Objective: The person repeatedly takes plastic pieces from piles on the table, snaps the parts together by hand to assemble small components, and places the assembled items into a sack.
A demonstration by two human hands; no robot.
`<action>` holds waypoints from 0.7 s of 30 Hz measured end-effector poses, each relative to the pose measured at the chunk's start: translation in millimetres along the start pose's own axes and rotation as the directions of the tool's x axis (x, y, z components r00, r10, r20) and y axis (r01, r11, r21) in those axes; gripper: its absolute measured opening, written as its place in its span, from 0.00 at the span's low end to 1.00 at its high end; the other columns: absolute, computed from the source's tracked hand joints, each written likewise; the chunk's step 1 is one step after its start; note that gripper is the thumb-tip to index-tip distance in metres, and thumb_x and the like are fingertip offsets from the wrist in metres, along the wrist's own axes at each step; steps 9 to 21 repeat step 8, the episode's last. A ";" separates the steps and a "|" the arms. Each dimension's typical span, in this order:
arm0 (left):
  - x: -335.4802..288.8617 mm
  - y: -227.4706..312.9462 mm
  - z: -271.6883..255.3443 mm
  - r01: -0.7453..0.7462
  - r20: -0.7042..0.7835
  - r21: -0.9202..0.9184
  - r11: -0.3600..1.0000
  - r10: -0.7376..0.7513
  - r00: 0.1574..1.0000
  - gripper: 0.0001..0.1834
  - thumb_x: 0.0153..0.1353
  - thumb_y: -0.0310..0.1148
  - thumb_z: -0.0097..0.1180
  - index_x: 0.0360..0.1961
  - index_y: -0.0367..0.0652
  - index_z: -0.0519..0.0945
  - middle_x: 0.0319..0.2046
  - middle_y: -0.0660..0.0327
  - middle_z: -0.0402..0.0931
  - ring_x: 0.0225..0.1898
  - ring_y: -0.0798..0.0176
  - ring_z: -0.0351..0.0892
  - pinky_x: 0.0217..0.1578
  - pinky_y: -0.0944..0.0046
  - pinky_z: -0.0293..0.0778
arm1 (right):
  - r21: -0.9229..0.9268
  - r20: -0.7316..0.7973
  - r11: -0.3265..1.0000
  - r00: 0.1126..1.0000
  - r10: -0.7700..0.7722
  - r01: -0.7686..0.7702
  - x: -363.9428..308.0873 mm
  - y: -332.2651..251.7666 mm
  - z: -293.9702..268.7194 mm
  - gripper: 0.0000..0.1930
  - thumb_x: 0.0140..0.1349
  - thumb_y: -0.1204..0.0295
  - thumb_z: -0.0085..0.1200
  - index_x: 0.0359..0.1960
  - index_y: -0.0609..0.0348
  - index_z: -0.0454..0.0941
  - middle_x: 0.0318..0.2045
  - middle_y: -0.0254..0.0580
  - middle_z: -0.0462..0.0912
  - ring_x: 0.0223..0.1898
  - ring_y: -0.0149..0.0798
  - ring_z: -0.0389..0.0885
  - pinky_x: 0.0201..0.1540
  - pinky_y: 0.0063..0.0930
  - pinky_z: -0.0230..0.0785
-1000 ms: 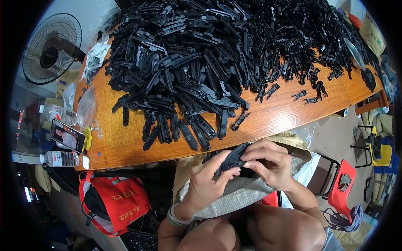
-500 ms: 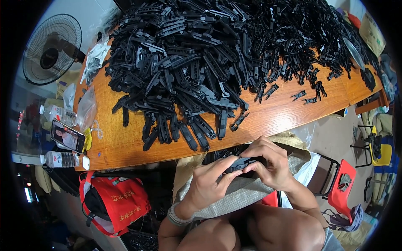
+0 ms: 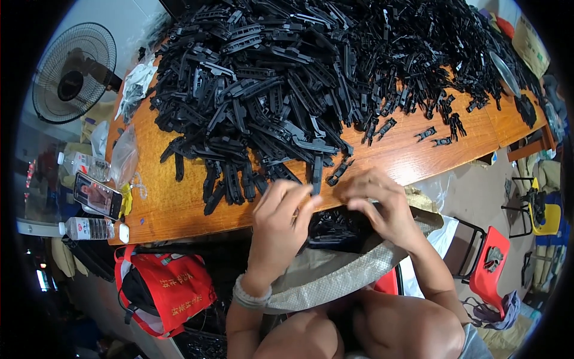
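Note:
My left hand (image 3: 281,218) reaches over the table's near edge, at the front of a heap of long black plastic clips (image 3: 263,113). Its thumb stands apart from the curled fingers, and nothing shows between them. My right hand (image 3: 382,206) is also at the edge, a little blurred, fingers stretched and thumb spread, holding nothing visible. Just beyond its fingertips lies a small black clip part (image 3: 339,173). Below both hands a woven sack (image 3: 353,272) gapes over my lap, with black plastic pieces (image 3: 336,230) inside.
Small black parts (image 3: 418,54) are heaped on the wooden table (image 3: 185,206) at the right. On its left edge are a phone (image 3: 97,194), two water bottles (image 3: 89,228) and a plastic bag (image 3: 124,158). A fan (image 3: 75,72), red bag (image 3: 170,290) and red chair (image 3: 487,272) surround it.
The black plastic clip that both hands held over the sack is gone from them. My hands have parted and moved forward to the table edge, and the pieces in the sack now show.

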State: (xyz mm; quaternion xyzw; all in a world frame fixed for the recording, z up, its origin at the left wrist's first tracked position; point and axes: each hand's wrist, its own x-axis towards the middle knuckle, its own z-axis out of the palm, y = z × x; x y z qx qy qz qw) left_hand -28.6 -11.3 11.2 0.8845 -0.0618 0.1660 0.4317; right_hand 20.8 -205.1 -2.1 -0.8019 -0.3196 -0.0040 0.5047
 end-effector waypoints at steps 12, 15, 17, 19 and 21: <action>20.7 -0.4 29.8 -0.097 0.000 0.488 0.867 0.110 0.994 0.10 0.50 0.30 0.63 0.29 0.35 0.78 0.28 0.55 0.69 0.32 0.53 0.73 0.30 0.57 0.71 | -0.541 -0.076 0.841 0.993 -0.091 0.035 18.2 15.6 14.4 0.09 0.48 0.76 0.54 0.33 0.57 0.78 0.38 0.42 0.71 0.42 0.44 0.68 0.41 0.36 0.60; 20.7 -0.4 29.8 -0.097 0.000 0.488 0.867 0.110 0.994 0.10 0.50 0.30 0.63 0.29 0.35 0.78 0.28 0.55 0.69 0.32 0.53 0.73 0.30 0.57 0.71 | -0.541 -0.076 0.841 0.993 -0.091 0.035 18.2 15.6 14.4 0.09 0.48 0.76 0.54 0.33 0.57 0.78 0.38 0.42 0.71 0.42 0.44 0.68 0.41 0.36 0.60; 20.7 -0.4 29.8 -0.097 0.000 0.488 0.867 0.110 0.994 0.10 0.50 0.30 0.63 0.29 0.35 0.78 0.28 0.55 0.69 0.32 0.53 0.73 0.30 0.57 0.71 | -0.541 -0.076 0.841 0.993 -0.091 0.035 18.2 15.6 14.4 0.09 0.48 0.76 0.54 0.33 0.57 0.78 0.38 0.42 0.71 0.42 0.44 0.68 0.41 0.36 0.60; 20.7 -0.4 29.8 -0.097 0.000 0.488 0.867 0.110 0.994 0.10 0.50 0.30 0.63 0.29 0.35 0.78 0.28 0.55 0.69 0.32 0.53 0.73 0.30 0.57 0.71 | -0.541 -0.076 0.841 0.993 -0.091 0.035 18.2 15.6 14.4 0.09 0.48 0.76 0.54 0.33 0.57 0.78 0.38 0.42 0.71 0.42 0.44 0.68 0.41 0.36 0.60; 20.7 -0.4 29.8 -0.097 0.000 0.488 0.867 0.110 0.994 0.10 0.50 0.30 0.63 0.29 0.35 0.78 0.28 0.55 0.69 0.32 0.53 0.73 0.30 0.57 0.71 | -0.541 -0.076 0.841 0.993 -0.091 0.035 18.2 15.6 14.4 0.09 0.48 0.76 0.54 0.33 0.57 0.78 0.38 0.42 0.71 0.42 0.44 0.68 0.41 0.36 0.60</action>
